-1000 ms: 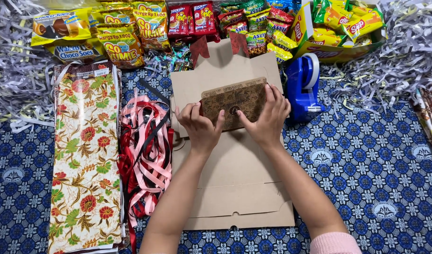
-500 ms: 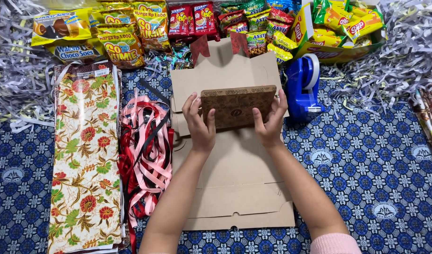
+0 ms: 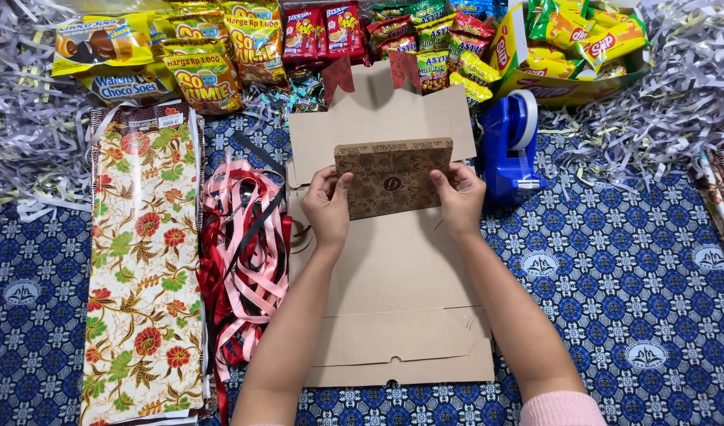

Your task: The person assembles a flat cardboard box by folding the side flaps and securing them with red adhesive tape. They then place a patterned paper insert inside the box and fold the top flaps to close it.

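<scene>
The left hand (image 3: pixel 328 207) and the right hand (image 3: pixel 459 197) both held a small brown patterned box (image 3: pixel 393 177). Each hand pinched one side of it, with the thumb in front and the other fingers curled behind. The box stood up on its edge, and its patterned face was turned up toward the camera.

The box was over the middle of a flat brown cardboard sheet (image 3: pixel 393 276). The sheet was cut with flaps and lay open on a blue patterned cloth (image 3: pixel 630 268). Two small dark red tabs stuck up at the far end of the sheet.

Just right of the sheet sat a blue tape dispenser (image 3: pixel 510 146). Just left of it lay a pile of red and pink ribbons (image 3: pixel 243 252). Beside the ribbons lay a stack of flowery wrapping paper (image 3: pixel 145 260).

At the far side was a row of bright snack packets (image 3: pixel 220 55). Heaps of shredded grey paper (image 3: pixel 22 150) lay at both far corners.
</scene>
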